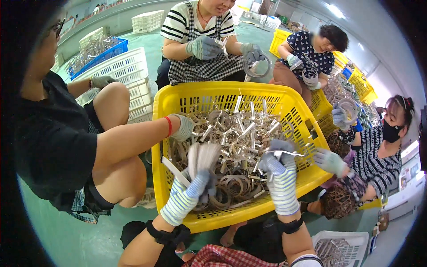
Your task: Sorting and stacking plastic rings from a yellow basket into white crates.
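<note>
Green painted floor (66,236), workshop room, pale walls at the top of the frame, white slatted plastic crates (129,71) upper left, more yellow crates (356,80) upper right. Centre: big yellow perforated plastic crate (178,102) on the floor, full of tangled shiny metal band clamps (235,133).

Wearer's left hand (195,187), striped knit glove, lower centre, closed around a bundle of flat metal strips (202,158) standing up over the crate. Right hand (278,167), same glove, pinched shut on a thin metal clamp piece (284,153) over the crate's right half.

Other people sit around the crate: one at left reaches a gloved hand (182,127) into the pile, others at top and right hold metal rings.

Fingertips of the left hand are buried in strips, hard to make out. Crate bottom is hidden by the pile. Frame corners are black; a white crate at lower right is cut off.
</note>
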The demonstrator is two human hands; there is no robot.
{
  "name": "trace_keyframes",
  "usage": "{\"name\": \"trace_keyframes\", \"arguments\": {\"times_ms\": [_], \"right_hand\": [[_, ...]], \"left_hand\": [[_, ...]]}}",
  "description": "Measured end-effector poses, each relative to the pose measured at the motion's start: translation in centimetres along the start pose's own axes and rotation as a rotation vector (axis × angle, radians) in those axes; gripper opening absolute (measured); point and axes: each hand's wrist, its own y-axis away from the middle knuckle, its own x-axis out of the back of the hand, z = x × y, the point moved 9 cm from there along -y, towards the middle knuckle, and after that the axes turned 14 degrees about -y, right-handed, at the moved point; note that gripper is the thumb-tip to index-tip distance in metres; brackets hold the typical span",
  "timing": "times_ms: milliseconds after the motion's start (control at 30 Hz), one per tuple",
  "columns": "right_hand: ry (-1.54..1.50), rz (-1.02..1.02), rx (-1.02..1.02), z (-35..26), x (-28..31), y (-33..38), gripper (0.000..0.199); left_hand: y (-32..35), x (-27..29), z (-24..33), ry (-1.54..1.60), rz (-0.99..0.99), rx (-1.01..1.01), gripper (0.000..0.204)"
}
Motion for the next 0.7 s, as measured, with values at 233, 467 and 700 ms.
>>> {"name": "trace_keyframes", "arguments": {"times_ms": [233, 467, 700], "right_hand": [[-0.143, -0.032, -0.340, 3.8, -2.8, 3.2, 0.025], [-0.354, -0.086, -0.479, 5.4, -2.6, 3.9, 0.034], [-0.267, -0.083, -0.405, 5.6, -1.5, 2.9, 0.030]], "left_hand": [[2.1, -4.3, -2.1, -0.240, -0.423, 0.105, 0.018], [2.4, -4.8, -0.9, -0.213, -0.396, 0.031, 0.016], [0.6, -2.5, -0.4, -0.032, -0.096, 0.012, 0.022]]}}
